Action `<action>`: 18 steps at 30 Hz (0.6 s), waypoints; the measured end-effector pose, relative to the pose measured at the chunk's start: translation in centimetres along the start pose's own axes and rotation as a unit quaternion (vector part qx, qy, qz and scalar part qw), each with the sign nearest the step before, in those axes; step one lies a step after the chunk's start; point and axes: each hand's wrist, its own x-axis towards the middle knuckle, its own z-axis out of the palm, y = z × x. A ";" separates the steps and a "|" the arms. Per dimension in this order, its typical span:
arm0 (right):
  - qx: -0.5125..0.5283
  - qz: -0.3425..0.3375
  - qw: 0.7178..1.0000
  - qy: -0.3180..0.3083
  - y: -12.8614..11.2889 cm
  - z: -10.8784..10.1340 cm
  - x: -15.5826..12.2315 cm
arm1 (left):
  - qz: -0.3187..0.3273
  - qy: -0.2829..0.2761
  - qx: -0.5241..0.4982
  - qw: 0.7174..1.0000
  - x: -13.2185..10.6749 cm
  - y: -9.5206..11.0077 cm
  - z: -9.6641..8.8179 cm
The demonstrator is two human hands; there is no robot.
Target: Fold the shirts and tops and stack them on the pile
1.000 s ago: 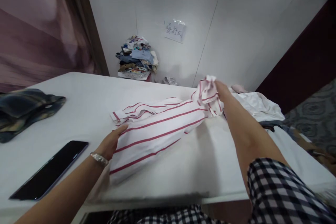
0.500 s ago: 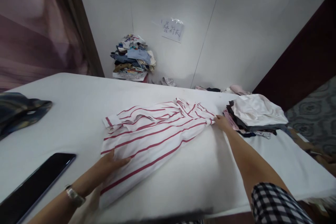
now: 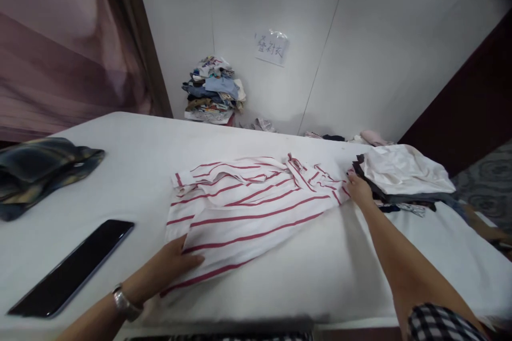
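Observation:
A white shirt with red stripes (image 3: pixel 256 218) lies across the white table, its collar end to the right and a folded sleeve along the far side. My left hand (image 3: pixel 178 262) grips the shirt's lower left edge, thumb on top and the other fingers hidden under the cloth. At the other end, my right hand (image 3: pixel 359 189) pinches the shirt near the shoulder. The cloth between my hands is drawn out, with wrinkles around the collar.
A black phone (image 3: pixel 74 269) lies at the left, below a dark plaid garment (image 3: pixel 44 170). Folded clothes (image 3: pixel 408 170) are stacked at the right. Behind the table (image 3: pixel 136 170) rises a clothes pile (image 3: pixel 216 90) against the wall, under a handwritten sign (image 3: pixel 271 48).
My right hand has pulled the collar end outward and a little toward me, and the near side has been folded partly over at the left. The camera view has shifted slightly left.

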 end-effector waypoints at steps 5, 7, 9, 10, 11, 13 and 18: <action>-0.018 -0.181 0.973 -0.141 -2.6 3.8 -5.9 | -0.020 -0.039 -0.045 0.998 -0.1 -0.6 0.2; -0.065 -0.229 0.939 -0.249 -2.7 5.1 -8.1 | -0.034 0.017 0.018 0.999 0.1 -1.2 0.4; -0.127 -0.237 0.915 -0.301 -2.6 5.7 -9.5 | -0.030 0.063 0.120 0.990 0.2 -1.5 0.5; -0.153 -0.238 0.912 -0.297 -2.6 5.8 -9.9 | -0.022 0.071 0.169 0.983 0.1 -1.6 0.4; -0.173 -0.243 0.912 -0.282 -2.7 5.9 -10.2 | -0.014 0.072 0.211 0.975 -0.1 -1.5 0.3; -0.191 -0.270 0.910 -0.251 -3.1 5.9 -10.7 | -0.011 0.065 0.274 0.960 -0.6 -1.1 -0.2; -0.212 -0.311 0.865 -0.332 -3.9 6.9 -13.0 | -0.019 0.107 0.322 0.941 -0.1 0.5 -2.9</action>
